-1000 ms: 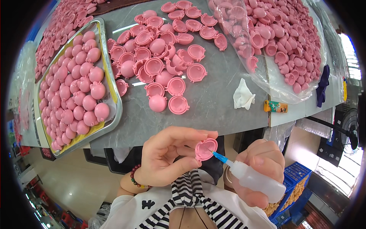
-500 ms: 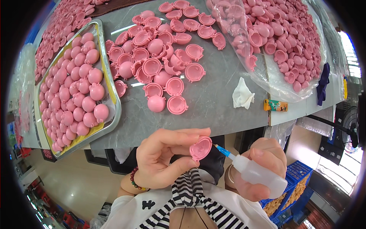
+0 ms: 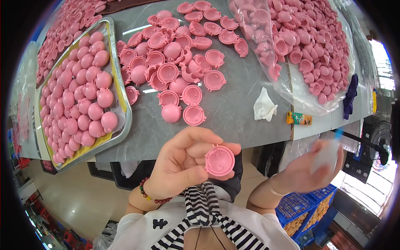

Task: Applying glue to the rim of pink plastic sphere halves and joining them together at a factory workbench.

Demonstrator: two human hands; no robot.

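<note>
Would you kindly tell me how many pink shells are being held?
1: the pink shell in the left hand. The right hand holds a blurred bottle; other shells may be hidden.

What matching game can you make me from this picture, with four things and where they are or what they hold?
Things:
1. Pink shell half
2. Blurred white bottle
3. Metal tray
4. Crumpled white tissue

Places and states:
A. Lying on the grey table
B. In the right hand
C. Holding many pink balls
D. In the left hand

Right pairs: 1-D, 2-B, 3-C, 4-A
</note>
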